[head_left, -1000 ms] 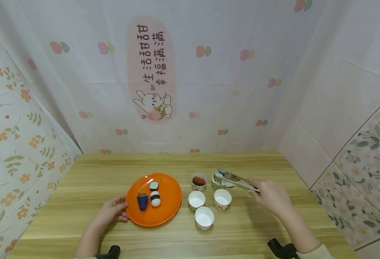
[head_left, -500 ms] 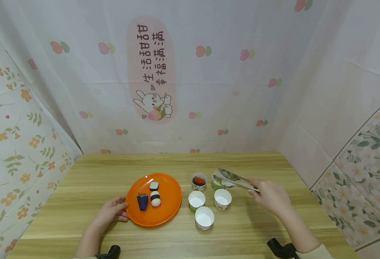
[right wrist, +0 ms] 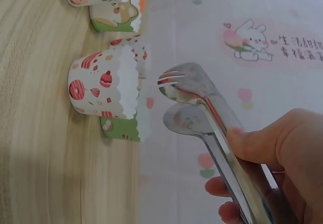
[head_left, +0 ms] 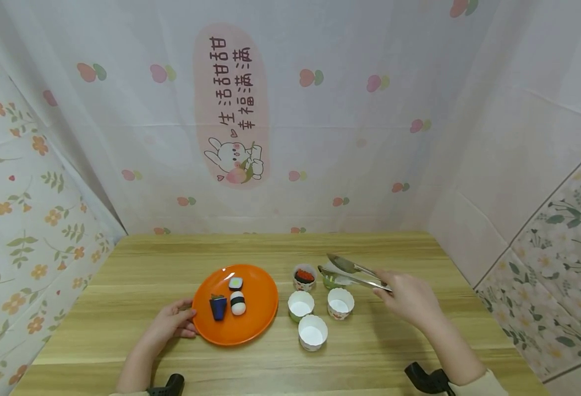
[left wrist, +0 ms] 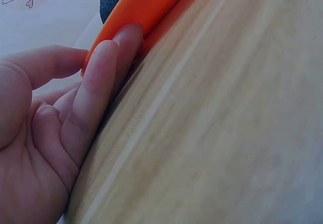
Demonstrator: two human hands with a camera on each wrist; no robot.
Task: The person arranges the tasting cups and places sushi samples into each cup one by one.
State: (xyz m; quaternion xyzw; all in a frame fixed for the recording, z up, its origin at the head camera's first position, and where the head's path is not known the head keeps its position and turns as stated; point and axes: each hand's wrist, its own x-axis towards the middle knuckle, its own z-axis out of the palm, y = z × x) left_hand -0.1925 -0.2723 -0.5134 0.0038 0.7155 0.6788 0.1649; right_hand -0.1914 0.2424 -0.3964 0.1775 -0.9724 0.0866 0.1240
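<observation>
My right hand (head_left: pixel 406 297) grips metal tongs (head_left: pixel 352 272) whose tips hover just above a green paper cup (head_left: pixel 331 282); nothing sits between the tips (right wrist: pixel 179 98). My left hand (head_left: pixel 171 323) rests against the left rim of an orange plate (head_left: pixel 258 316), fingers (left wrist: pixel 108 67) straight along its edge. On the plate lie a dark blue sushi piece (head_left: pixel 217 307), a black-banded white one (head_left: pixel 237 303) and a small roll (head_left: pixel 235 284). A cup (head_left: pixel 304 278) holds a red-topped piece.
Three empty white paper cups (head_left: pixel 301 305) (head_left: pixel 340 303) (head_left: pixel 312 333) stand right of the plate on the wooden table (head_left: pixel 370 357). Patterned cloth walls close in the back and both sides.
The tongs have lifted slightly and shifted left over the green cup. The piece seen at their tips a second ago is no longer between them. The left hand has not moved.
</observation>
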